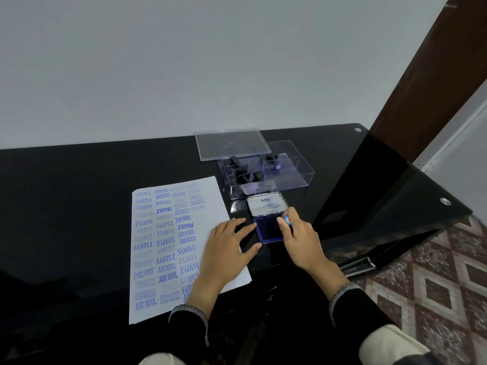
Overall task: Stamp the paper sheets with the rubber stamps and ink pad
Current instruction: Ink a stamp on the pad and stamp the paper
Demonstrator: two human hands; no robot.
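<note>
Head view: my right hand [297, 237] pinches a small round-topped rubber stamp [286, 219] w/ a blue-and-white label, down on the open blue ink pad [268, 230], its metal lid tipped up at the far side. My left hand [226, 248] lies w/ fingers straight and spread, touching the pad's left edge and the white paper sheet [168, 246] of blue stamped words. Far right of the sheet, a clear plastic box [287, 177] holds more black stamps [241, 168] on the black glass table [79, 193].
</note>
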